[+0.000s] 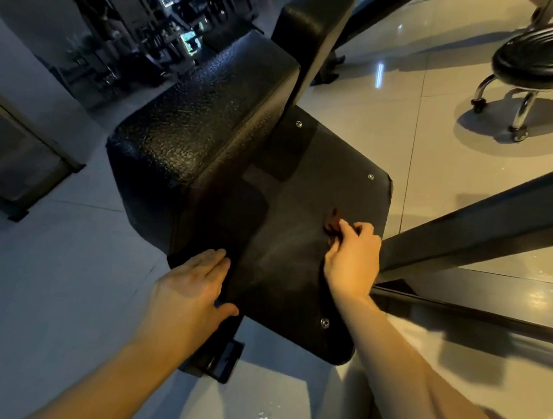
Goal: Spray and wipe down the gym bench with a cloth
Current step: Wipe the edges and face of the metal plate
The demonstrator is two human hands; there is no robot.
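Observation:
A black padded gym bench point(209, 118) runs away from me, and below it a flat black seat panel point(307, 185) with metal studs tilts toward me. My right hand point(352, 258) grips a small dark reddish-brown cloth point(332, 222) and holds it against the right part of that panel. My left hand point(192, 288) lies flat with straight fingers on the panel's near left edge, thumb hooked over the rim. A faint wet smear point(278, 252) shows between the hands. No spray bottle is in view.
A dark metal frame beam point(478, 238) slants in from the right, close to my right hand. A black stool point(545, 55) on chrome wheeled legs stands at the upper right. Glossy pale floor tiles point(65, 275) surround the bench. Dark gym machines point(143, 33) stand behind.

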